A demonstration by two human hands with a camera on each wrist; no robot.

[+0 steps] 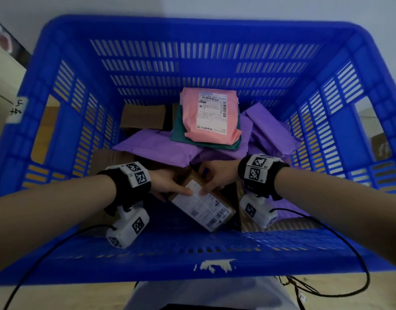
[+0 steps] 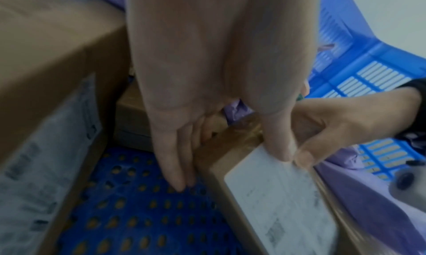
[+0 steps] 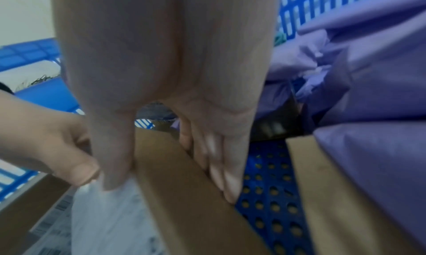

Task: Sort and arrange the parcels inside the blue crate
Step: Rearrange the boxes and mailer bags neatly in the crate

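A small cardboard box (image 1: 203, 206) with a white shipping label lies tilted near the front of the blue crate (image 1: 192, 260). My left hand (image 1: 177, 193) grips its left end, thumb on the label and fingers down the side wall. My right hand (image 1: 211, 186) grips the opposite side the same way. In the left wrist view the left hand (image 2: 230, 164) clamps the box (image 2: 276, 195), with the right hand (image 2: 334, 127) just beyond. The right wrist view has the right hand (image 3: 171, 188) astride the box (image 3: 184, 213), its fingers reaching the perforated floor (image 3: 265, 195).
A pink parcel (image 1: 211, 115) lies on a green one (image 1: 179, 133) at the back, over a heap of purple mailers (image 1: 161, 146). Cardboard boxes sit at the back left (image 1: 143, 116) and left (image 2: 46, 76). Another cardboard piece (image 3: 334, 195) lies under purple bags on the right.
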